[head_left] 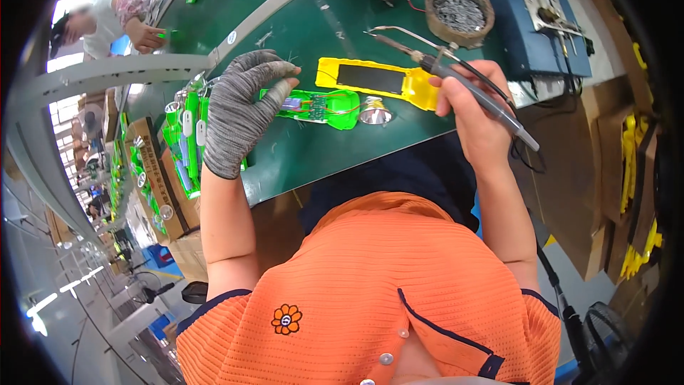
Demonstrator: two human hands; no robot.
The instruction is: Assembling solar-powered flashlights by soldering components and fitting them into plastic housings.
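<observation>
My left hand, in a grey knit glove with bare fingertips, hovers at the left end of an open green lamp housing. Its thumb and forefinger come together in a pinch; anything between them is too small to make out. Inside the housing sit a small circuit board and thin wires, with a silvery cone reflector at its right end. My bare right hand grips a soldering iron, whose tip points up and left. Below that tip lies a yellow casing with a dark flat panel.
Green lamp housings crowd the bench's left side. A round tub of grey bits and a blue machine stand at the far right. A metal rail crosses the green bench. Another person's hand works beyond it.
</observation>
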